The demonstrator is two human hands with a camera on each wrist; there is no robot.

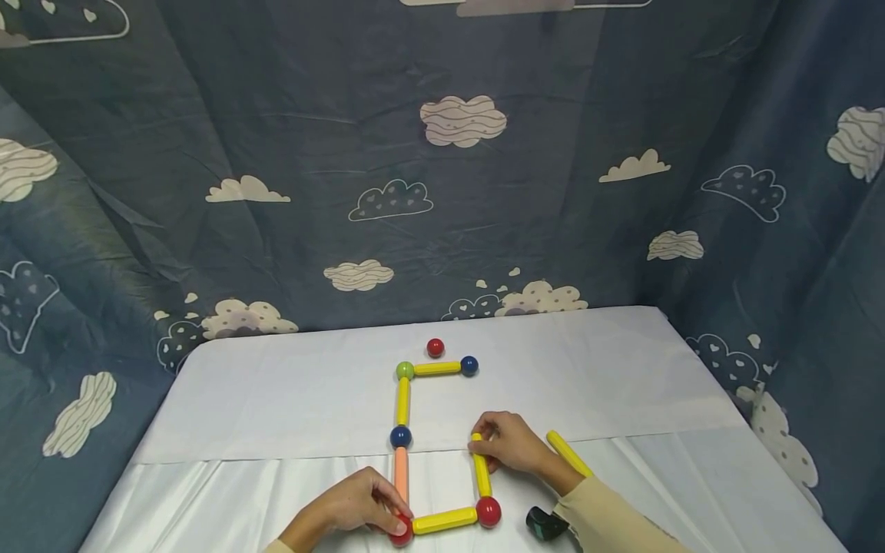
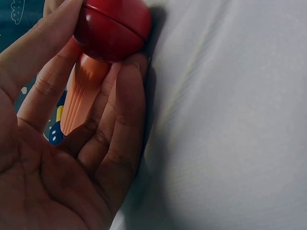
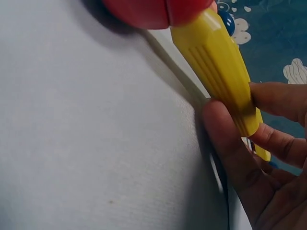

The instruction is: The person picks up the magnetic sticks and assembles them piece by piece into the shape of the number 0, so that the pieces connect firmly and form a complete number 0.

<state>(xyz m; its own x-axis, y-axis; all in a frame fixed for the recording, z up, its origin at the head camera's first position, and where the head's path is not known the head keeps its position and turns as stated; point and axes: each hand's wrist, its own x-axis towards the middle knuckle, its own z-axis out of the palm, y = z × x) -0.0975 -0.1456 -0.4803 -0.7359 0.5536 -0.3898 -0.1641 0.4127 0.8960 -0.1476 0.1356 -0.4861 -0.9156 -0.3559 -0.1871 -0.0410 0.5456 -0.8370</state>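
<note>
On the white cloth lies a chain of rods and balls. My left hand (image 1: 359,501) pinches the red ball (image 2: 115,31) at the near left corner, where an orange rod (image 1: 401,472) and a yellow rod (image 1: 445,521) meet. At that yellow rod's right end sits another red ball (image 1: 488,512). From it a yellow rod (image 3: 216,67) points away from me, and my right hand (image 1: 512,444) pinches its far end between thumb and fingers. Beyond the orange rod come a blue ball (image 1: 400,437), a yellow rod (image 1: 403,401) and a green ball (image 1: 405,371).
From the green ball a yellow rod (image 1: 437,369) runs right to a blue ball (image 1: 469,366). A loose red ball (image 1: 435,348) lies behind it. Right of my right hand are a loose yellow rod (image 1: 569,453) and a dark object (image 1: 545,524) by the sleeve. A cloud-patterned curtain (image 1: 539,200) hangs behind.
</note>
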